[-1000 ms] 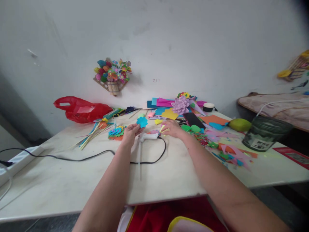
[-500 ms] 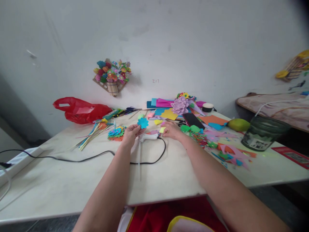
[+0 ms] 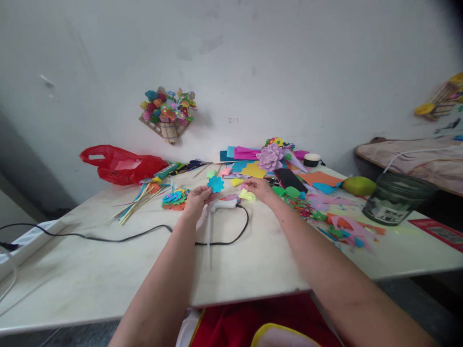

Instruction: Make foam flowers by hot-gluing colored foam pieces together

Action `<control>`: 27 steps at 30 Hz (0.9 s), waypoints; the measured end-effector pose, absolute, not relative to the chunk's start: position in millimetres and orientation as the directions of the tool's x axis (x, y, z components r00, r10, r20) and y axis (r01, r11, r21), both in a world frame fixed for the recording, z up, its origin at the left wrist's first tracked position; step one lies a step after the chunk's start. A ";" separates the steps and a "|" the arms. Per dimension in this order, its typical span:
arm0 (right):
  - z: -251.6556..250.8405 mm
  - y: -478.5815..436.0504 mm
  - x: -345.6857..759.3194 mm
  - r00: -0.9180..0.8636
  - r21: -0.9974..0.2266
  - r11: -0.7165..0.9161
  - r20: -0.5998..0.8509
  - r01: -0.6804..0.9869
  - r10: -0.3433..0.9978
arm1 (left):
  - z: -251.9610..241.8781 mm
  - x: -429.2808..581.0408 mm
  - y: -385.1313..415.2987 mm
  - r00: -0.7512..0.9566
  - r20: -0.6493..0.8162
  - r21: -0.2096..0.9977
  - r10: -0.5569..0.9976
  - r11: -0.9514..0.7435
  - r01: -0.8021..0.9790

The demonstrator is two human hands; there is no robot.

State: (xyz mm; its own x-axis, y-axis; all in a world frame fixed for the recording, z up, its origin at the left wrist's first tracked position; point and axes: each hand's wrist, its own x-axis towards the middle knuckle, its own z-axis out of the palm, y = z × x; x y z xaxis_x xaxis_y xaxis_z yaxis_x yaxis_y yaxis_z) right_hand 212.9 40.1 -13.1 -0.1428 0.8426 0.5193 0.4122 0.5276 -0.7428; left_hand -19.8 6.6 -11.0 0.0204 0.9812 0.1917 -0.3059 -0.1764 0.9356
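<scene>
My left hand (image 3: 198, 198) pinches a blue scalloped paper or foam flower (image 3: 216, 184) by its lower edge, holding it upright above the table. My right hand (image 3: 258, 189) has its thumb and fingertips drawn together over a yellow piece (image 3: 248, 194). A bit of pink shows at those fingertips, too small to make out whether it is held. Between the hands lies a white glue gun (image 3: 224, 204) with a pale glue stick (image 3: 210, 241) pointing towards me. Left of my left hand sits a pile of blue and orange flower cutouts (image 3: 174, 198).
The glue gun's black cord (image 3: 126, 239) runs left to a power strip (image 3: 29, 246). Paper strips (image 3: 139, 202) and a red plastic bag (image 3: 126, 166) lie left. A phone (image 3: 290, 180), coloured scraps (image 3: 318, 205), a green fruit (image 3: 359, 186) and a dark jar (image 3: 390, 202) stand right.
My right hand has risen slightly, its fingertips shifting from beside the yellow piece to above it. The yellow piece looks turned or spread. The blue flower has moved slightly right and up.
</scene>
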 end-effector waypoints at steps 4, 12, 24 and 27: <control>-9.9 36.4 211.4 -0.149 -0.733 0.529 0.519 0.428 0.841 | -9.7 -18.7 4.7 0.032 0.188 0.936 0.982 -0.169 -0.308; -8.7 32.8 200.2 -0.155 -0.763 0.542 0.523 0.354 0.838 | -9.2 -17.2 4.2 0.046 0.187 0.943 0.981 -0.166 -0.288; 3.9 16.9 191.8 -0.191 -0.773 0.527 0.492 0.353 0.850 | -8.6 -15.1 2.1 0.121 0.196 0.948 0.973 -0.156 -0.278; 4.4 15.1 191.0 -0.178 -0.777 0.524 0.494 0.348 0.851 | -9.7 -15.2 3.1 0.131 0.197 0.948 0.972 -0.155 -0.278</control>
State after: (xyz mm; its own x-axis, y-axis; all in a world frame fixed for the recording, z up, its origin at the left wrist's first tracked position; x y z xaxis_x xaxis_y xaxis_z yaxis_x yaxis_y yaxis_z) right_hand 191.0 15.1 4.4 -0.1775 0.8512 0.4940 0.3483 0.5238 -0.7774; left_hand -15.2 3.1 -9.7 0.1313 0.9715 0.1971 -0.2778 -0.1548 0.9481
